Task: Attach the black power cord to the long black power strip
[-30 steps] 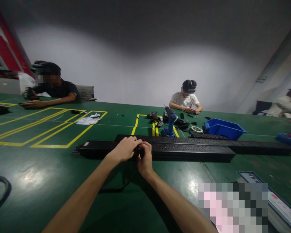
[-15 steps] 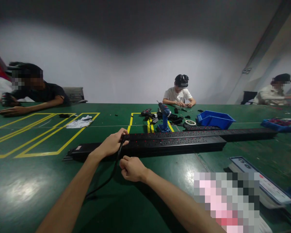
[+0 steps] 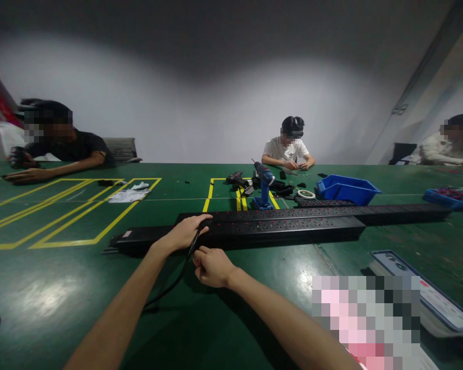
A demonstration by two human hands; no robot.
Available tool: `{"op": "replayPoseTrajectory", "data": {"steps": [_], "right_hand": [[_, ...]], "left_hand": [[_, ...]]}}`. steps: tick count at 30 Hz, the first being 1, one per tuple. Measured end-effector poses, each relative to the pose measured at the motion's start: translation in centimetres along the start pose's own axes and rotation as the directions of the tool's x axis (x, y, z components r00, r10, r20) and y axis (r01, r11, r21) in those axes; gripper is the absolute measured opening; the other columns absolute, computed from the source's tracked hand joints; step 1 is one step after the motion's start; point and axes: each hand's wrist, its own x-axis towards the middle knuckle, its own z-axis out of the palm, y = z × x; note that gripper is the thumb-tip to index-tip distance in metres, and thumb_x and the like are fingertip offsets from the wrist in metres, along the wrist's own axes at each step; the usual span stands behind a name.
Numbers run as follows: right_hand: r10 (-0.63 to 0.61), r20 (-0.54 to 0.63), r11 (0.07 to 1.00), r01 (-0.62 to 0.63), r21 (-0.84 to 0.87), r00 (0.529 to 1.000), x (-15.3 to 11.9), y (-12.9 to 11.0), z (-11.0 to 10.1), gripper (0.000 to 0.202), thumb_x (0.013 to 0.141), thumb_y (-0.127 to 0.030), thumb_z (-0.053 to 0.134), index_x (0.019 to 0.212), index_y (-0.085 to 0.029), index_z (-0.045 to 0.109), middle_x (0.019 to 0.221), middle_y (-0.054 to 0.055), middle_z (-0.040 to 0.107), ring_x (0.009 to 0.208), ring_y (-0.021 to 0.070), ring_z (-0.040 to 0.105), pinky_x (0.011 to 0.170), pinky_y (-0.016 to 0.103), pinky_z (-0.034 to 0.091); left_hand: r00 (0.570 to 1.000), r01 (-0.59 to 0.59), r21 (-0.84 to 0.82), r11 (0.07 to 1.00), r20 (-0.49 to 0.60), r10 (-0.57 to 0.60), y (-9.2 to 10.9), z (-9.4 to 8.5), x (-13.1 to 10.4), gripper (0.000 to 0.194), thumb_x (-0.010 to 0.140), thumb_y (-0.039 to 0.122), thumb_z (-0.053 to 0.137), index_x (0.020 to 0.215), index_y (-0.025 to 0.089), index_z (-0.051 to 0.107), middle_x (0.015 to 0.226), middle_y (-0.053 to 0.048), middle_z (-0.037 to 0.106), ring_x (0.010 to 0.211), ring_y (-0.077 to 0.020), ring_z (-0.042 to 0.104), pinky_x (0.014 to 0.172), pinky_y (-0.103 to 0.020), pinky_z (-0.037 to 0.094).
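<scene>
Two long black socket strips lie side by side across the green table; the nearer strip point(image 3: 293, 230) is in front of the farther strip point(image 3: 393, 211). My left hand point(image 3: 187, 231) rests over the nearer strip, its fingers closed on the plug end of a black cable point(image 3: 183, 271). From there the cable runs down toward my left forearm. Just in front of the nearer strip, to the right of the cable, my right hand point(image 3: 213, 267) is curled with its fingers pressed together. Whatever it may hold is hidden.
Behind the strips stand a blue drill point(image 3: 263, 185), a tape roll point(image 3: 306, 194) and a blue bin point(image 3: 347, 190). A grey device point(image 3: 424, 293) lies at the right. White cloth or paper point(image 3: 129, 194) is at the left. Three people sit across the table.
The fingers of my left hand have stretched a little further forward over the strip. My right hand stays curled in nearly the same place. The view has shifted slightly.
</scene>
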Motion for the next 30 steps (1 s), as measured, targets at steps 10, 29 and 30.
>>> {"op": "replayPoseTrajectory", "data": {"steps": [10,29,30], "right_hand": [[0.000,-0.005,1.000,0.000,0.002,1.000,0.0,0.2,0.4,0.011,0.074,-0.016,0.056,0.083,-0.021,0.051,0.088,0.001,0.056,0.071,0.0147,0.054,0.064,0.024,0.039],[0.074,-0.180,0.979,-0.036,0.203,0.981,-0.3,-0.1,-0.9,0.029,0.089,-0.031,0.049,0.117,-0.021,0.051,0.083,0.000,0.061,0.068,0.0165,0.055,0.065,0.025,0.040],[0.081,-0.188,0.978,-0.041,0.205,0.979,-0.2,-0.1,-0.9,0.032,0.089,-0.032,0.050,0.119,-0.021,0.050,0.083,0.000,0.061,0.068,0.0166,0.056,0.065,0.025,0.040]], "left_hand": [[0.997,0.077,-0.046,0.996,-0.028,-0.078,-0.6,0.5,0.3,0.048,0.085,0.037,0.053,0.130,0.021,0.056,0.124,-0.011,0.063,0.111,-0.0257,0.059,0.095,-0.036,0.043],[0.990,0.138,-0.159,0.978,-0.014,-0.142,-0.5,0.0,0.1,0.051,0.074,0.031,0.060,0.124,0.020,0.062,0.088,-0.005,0.072,0.074,-0.0185,0.065,0.069,-0.028,0.049],[0.991,0.130,-0.165,0.978,0.000,-0.132,-0.6,0.0,0.1,0.053,0.072,0.027,0.059,0.125,0.020,0.062,0.092,-0.005,0.073,0.078,-0.0190,0.066,0.071,-0.029,0.049]]}}
